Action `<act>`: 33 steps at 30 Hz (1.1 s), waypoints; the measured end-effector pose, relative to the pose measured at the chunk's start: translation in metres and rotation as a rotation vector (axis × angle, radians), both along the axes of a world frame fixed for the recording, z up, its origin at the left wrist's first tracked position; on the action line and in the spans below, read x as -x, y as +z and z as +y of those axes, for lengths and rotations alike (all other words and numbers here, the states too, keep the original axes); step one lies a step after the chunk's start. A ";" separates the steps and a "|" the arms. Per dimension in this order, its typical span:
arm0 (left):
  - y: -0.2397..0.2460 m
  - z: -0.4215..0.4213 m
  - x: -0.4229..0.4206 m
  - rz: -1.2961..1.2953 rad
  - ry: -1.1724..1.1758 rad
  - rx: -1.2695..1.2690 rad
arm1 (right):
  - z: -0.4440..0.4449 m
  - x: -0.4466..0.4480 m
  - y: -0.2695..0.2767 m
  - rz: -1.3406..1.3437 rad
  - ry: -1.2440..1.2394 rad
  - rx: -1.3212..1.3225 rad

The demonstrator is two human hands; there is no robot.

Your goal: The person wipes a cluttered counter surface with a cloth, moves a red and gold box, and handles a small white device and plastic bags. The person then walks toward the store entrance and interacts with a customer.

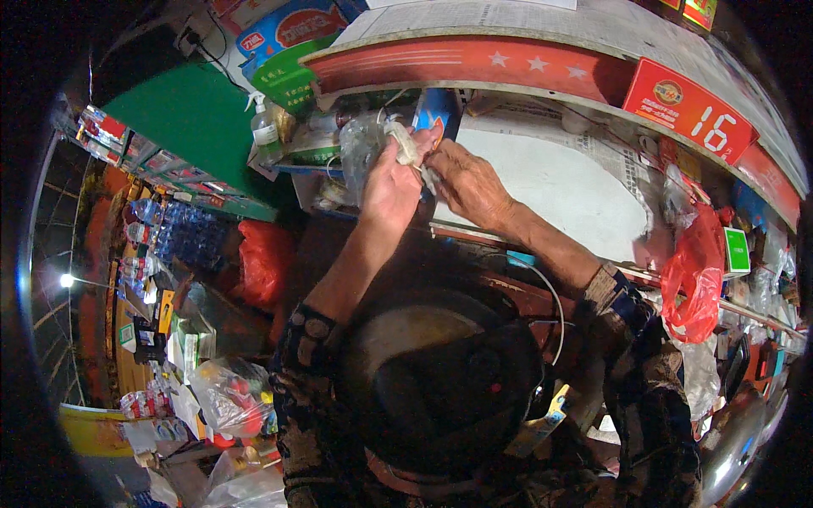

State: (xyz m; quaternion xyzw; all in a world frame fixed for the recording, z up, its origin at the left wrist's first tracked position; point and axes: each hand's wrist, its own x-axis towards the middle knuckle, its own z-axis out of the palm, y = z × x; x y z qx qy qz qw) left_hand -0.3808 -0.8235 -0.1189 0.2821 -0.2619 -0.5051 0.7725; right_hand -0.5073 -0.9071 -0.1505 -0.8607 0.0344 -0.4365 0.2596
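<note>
My left hand (397, 184) is raised palm up over the shelf edge, holding a small bundled white cable or cord (402, 143) across the palm and fingers. Close on its right, my right hand (473, 184) has its fingers bent and pinches a small pale piece (430, 180) beside the left palm; what exactly it is cannot be told. A thin strand seems to run between the hands. Behind my left hand hangs a clear plastic bag (359, 152). A blue box (434, 106) stands just beyond the fingertips.
A white board (546, 184) lies on newspaper at the right, under a red-edged shelf (470, 60). A spray bottle (264, 130) stands at the left. A red plastic bag (695, 273) hangs at the right, another (260, 260) at the left. A white cable (549, 289) loops near my right forearm.
</note>
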 end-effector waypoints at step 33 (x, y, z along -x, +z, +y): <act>0.010 0.011 0.002 0.120 0.098 -0.150 | -0.066 -0.072 0.016 -0.077 0.249 -1.447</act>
